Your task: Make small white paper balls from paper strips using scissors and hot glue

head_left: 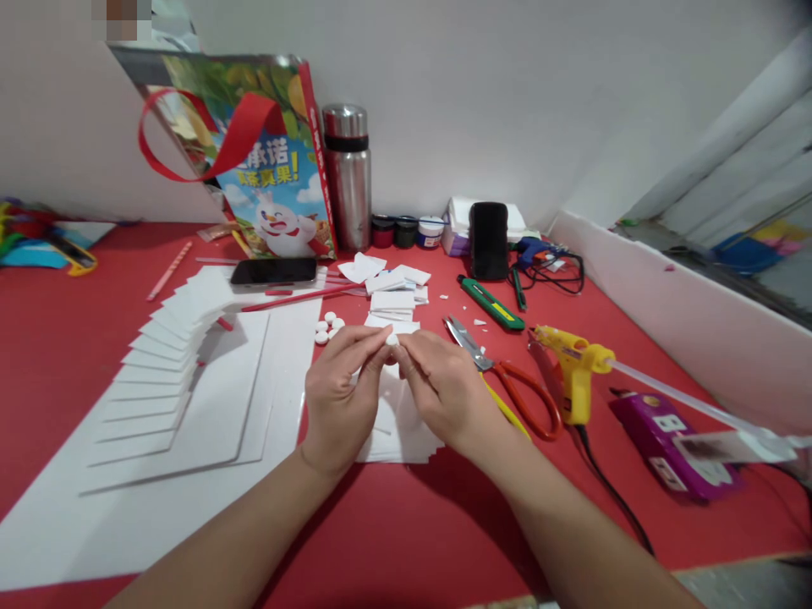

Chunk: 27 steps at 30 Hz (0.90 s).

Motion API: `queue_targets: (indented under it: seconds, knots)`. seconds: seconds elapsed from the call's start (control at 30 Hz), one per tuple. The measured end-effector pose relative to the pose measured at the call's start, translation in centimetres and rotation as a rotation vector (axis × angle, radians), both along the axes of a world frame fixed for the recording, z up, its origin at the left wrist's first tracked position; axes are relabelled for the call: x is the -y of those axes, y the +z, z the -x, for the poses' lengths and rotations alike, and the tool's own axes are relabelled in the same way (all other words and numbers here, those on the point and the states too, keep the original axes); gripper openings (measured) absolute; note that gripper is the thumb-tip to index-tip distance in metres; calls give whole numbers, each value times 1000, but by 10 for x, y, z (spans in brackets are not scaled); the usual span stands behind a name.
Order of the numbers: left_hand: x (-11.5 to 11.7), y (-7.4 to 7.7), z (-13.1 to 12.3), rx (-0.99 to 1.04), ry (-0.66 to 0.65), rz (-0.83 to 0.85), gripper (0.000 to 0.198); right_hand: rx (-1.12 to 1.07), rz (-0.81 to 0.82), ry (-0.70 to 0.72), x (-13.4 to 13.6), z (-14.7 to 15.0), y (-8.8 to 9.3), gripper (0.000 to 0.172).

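Both hands meet over the middle of the red table. My left hand [342, 389] and my right hand [444, 381] pinch a small white rolled piece [392, 340] between thumbs and fingertips; the fingers hide most of it. Just beyond my left hand lie several small white discs [322, 337]. White paper sheets [406, 436] lie under the hands, and a stack of cut white card pieces [392, 301] sits behind them. Scissors with red-orange handles [526, 397] rest close to my right hand.
At left, a curved stepped white card structure [156, 364] stands on a white board [57, 516]. A yellow glue gun [576, 364], purple box [672, 448] and green cutter [491, 303] lie at right. Behind are a steel flask [352, 190], gift bag [279, 161] and phone [274, 271].
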<state>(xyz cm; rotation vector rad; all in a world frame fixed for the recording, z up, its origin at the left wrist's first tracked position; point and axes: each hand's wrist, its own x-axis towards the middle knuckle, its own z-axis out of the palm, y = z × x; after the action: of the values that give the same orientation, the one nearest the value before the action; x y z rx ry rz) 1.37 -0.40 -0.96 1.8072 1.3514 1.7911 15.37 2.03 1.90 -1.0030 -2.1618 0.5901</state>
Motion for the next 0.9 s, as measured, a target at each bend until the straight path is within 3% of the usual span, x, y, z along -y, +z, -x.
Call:
queue_targets:
  seconds: [0.17,0.27,0.37,0.47,0.6,0.7,0.83,0.9]
  knots:
    - [4,-3,-3,-25,-44,-16,34,-41,-26,-23,-2,-1,0,27]
    - [1,0,1,52,-110,44,28,-17,-45,-3,-5,-6,2,24]
    - [-6,5,10,216,-283,209,16,96,-57,84,-8,-13,2,18]
    - [-11,8,19,283,-448,342,17,173,-74,113,-11,-18,2,15]
    - [-11,8,22,140,-423,335,20,113,-31,88,-11,-14,1,22]
    - [-7,8,18,-23,-295,268,20,-54,182,51,-10,-10,4,32]
    - [-5,9,12,-14,-209,295,16,-409,805,125,-11,-9,8,42]
    - [-5,8,10,29,-225,328,14,-547,1016,138,-12,-10,8,42]
